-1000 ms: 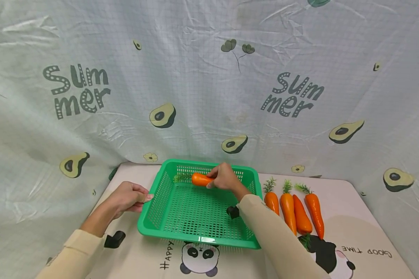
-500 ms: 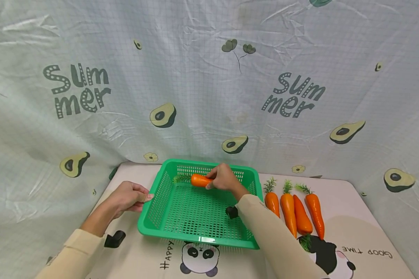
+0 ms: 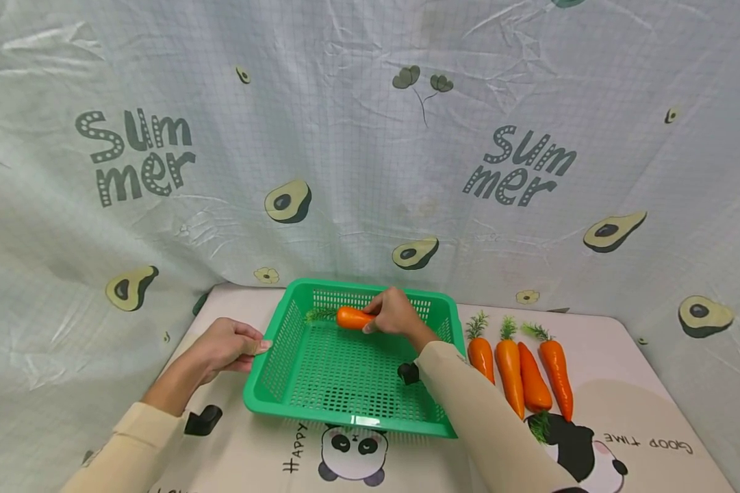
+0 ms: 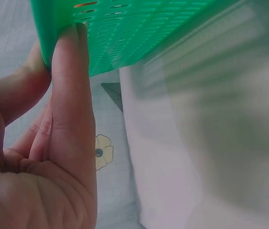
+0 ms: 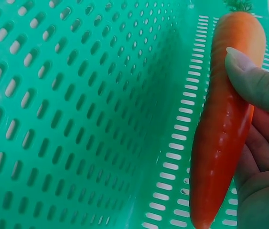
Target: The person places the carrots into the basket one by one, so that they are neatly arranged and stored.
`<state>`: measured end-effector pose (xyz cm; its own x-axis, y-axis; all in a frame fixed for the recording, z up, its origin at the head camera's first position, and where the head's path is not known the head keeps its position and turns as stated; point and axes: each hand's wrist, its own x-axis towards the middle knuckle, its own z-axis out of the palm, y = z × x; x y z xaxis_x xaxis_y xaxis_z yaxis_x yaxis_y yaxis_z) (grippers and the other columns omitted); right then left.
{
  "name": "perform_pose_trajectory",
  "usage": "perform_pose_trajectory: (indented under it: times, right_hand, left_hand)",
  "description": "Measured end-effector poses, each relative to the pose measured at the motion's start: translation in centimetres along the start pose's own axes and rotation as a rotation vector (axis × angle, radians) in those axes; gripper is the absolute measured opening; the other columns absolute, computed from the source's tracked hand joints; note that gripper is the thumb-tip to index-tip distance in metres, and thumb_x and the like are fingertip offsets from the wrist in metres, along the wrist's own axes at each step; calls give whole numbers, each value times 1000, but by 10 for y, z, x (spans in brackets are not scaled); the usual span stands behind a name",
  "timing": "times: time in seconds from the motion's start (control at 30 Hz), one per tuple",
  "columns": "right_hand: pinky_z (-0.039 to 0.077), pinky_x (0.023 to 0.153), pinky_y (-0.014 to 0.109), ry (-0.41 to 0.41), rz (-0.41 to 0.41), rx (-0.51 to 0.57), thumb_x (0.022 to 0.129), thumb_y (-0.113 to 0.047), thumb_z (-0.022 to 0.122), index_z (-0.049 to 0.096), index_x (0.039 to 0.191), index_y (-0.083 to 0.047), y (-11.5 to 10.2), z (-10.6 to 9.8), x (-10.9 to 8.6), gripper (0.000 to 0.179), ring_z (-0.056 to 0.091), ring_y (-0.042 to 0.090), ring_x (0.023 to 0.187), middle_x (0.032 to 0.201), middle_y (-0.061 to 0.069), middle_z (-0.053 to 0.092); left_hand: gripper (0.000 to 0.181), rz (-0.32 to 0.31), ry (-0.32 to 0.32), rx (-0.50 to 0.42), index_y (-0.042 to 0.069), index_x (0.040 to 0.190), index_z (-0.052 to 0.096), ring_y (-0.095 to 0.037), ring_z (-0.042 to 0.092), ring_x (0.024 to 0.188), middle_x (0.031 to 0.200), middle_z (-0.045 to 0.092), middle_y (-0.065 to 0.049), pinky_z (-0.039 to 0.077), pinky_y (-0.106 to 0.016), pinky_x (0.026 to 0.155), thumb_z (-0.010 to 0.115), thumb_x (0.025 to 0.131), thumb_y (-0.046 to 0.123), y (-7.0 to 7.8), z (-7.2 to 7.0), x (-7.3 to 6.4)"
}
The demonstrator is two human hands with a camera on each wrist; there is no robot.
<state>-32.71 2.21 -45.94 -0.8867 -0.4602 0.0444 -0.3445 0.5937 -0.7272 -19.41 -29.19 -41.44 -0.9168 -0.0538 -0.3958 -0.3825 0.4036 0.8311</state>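
Left hand [image 3: 224, 346], thumb and fingers nearly together, pinches left rim of green basket [image 3: 351, 376]. Right hand [image 3: 396, 313], partly curled, grips orange carrot [image 3: 354, 318] inside basket, near far wall. Four other carrots [image 3: 508, 378] right of basket.

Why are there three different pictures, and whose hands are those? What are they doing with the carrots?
There's no robot here, just one person's two bare hands. The big picture comes from a camera on the person's head, looking forward and down. The other two come from little cameras worn on each wrist, so you see each hand up close.

The left hand pinches the rim of a green plastic basket full of little holes. The right hand holds one orange carrot within the basket, near its far wall. Four more carrots lie on the table, to the right of the basket. The panda is only printed on the tabletop.
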Motion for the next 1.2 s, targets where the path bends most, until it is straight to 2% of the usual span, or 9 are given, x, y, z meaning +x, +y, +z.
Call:
perform_pose_trajectory:
  times: [0.5,1.2]
  right_hand:
    - [63,67,30,-27,26,25,73,1,92,82,103,0,0,4,1,32,75,21,80,101,17,80]
    - [64,77,34,-52,35,-1,73,-3,94,82,102,-3,6,9,2,31,75,21,87,102,14,80]
  left_hand:
    - [37,-2,9,1,-11,123,62,-13,64,70,85,65,-5,62,-27,63,74,97,13,0,-1,1]
    - [35,-2,8,-9,-11,121,63,-13,65,69,85,66,-5,62,-27,63,74,96,12,-1,0,1]
